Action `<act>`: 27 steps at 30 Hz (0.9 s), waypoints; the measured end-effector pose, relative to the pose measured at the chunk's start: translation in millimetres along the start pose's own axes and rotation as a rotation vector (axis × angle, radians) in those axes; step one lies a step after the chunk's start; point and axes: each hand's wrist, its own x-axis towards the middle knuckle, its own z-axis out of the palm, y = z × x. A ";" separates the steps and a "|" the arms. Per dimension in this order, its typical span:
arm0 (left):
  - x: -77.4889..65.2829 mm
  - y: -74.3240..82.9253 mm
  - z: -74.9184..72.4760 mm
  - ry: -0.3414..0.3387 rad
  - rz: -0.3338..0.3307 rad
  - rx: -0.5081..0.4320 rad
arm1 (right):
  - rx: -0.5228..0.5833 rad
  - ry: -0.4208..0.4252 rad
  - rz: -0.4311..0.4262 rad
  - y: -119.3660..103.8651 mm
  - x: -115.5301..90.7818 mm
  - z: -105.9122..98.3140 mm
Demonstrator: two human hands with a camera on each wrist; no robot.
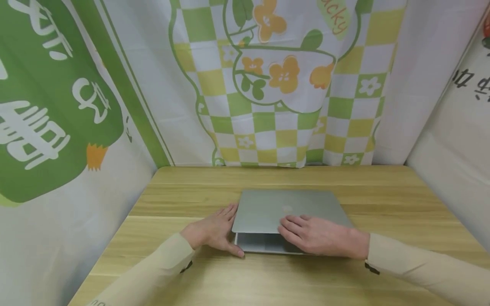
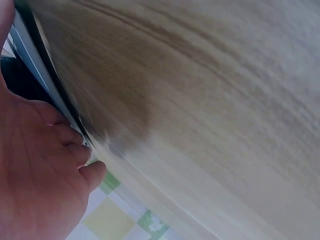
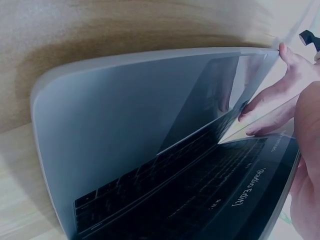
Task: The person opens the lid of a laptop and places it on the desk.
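Observation:
A silver laptop [image 1: 264,212] lies on the wooden table with its lid partly lowered, a gap showing along the front. My right hand [image 1: 317,236] holds the lid's front edge, fingers on the outer face; its thumb is hidden in the head view. Inside, the right wrist view shows the black keyboard [image 3: 130,175] and a lit dark screen [image 3: 240,185] with white text. At the laptop's left side my left hand [image 1: 216,229] is spread, fingers along the side edge and thumb by the front left corner. In the left wrist view its fingertips [image 2: 75,150] meet that edge.
The wood-grain table [image 1: 153,263] extends around the laptop on all sides. A checked, flower-printed cloth [image 1: 275,140] hangs behind the far edge. Printed hangings also stand at the left [image 1: 46,106] and right.

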 end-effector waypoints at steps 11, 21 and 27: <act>1.4 1.8 1.3 -0.014 -0.029 0.015 | 0.018 -0.030 -0.010 5.3 -0.1 -1.2; 1.2 1.2 1.6 -0.009 0.000 0.033 | 0.031 0.012 0.011 11.6 1.9 -4.8; 0.1 1.5 1.6 -0.007 0.014 0.040 | 0.039 0.055 0.025 12.2 2.4 -3.4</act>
